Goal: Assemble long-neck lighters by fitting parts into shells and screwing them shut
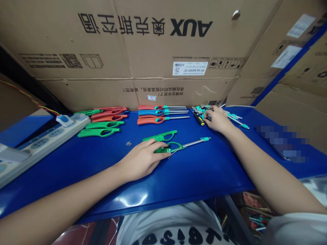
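My left hand [144, 158] rests on the blue table with thumb and fingers closed on a green lighter casing half [160, 150]. Thin wires run from this half to a long metal lighter tube [196, 142] with a teal collar, which points right. Just behind lies a second green casing half [171, 135]. At the back right, my right hand [217, 119] has its fingers curled down at a pile of metal tubes with teal parts [235, 117]. Something dark shows at its fingers, too small to name. A yellow-and-black screwdriver [199, 119] lies beside those fingers.
Assembled long lighters [152, 113] lie in a row at the back, with empty coloured casings [107, 125] left of them. Small screws [128, 143] lie near my left hand. A power strip [51, 139] borders the left; a phone-like slab [273, 143] lies right. Cardboard [153, 51] walls the back.
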Demonstrator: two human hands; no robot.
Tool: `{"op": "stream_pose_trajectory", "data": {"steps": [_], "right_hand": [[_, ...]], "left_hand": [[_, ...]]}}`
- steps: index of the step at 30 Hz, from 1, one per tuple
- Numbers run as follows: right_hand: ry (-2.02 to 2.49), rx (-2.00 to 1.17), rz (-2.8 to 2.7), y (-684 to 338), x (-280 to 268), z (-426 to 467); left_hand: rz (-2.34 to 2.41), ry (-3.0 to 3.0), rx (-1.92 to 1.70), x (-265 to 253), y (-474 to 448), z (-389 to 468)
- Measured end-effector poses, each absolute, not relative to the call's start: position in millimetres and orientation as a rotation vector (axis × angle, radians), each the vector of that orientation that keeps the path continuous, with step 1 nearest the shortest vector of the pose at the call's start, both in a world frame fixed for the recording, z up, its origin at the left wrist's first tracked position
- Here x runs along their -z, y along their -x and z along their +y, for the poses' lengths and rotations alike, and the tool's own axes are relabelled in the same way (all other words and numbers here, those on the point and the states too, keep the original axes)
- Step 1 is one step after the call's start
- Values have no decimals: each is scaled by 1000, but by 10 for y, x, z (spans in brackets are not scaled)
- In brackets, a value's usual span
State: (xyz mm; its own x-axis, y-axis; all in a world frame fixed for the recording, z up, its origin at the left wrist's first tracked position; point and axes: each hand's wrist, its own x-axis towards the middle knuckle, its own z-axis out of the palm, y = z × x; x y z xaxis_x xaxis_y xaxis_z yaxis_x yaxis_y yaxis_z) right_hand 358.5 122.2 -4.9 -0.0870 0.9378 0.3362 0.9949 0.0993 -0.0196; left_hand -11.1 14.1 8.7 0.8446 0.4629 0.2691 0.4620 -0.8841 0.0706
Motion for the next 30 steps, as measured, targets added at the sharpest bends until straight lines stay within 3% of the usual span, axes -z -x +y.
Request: {"op": "stream_pose_trajectory", "data": {"steps": [30], "right_hand": [[1995,259,-2034,-3464,57,1192]], "left_hand": [[827,-2817,-547,-45,91,152]]}}
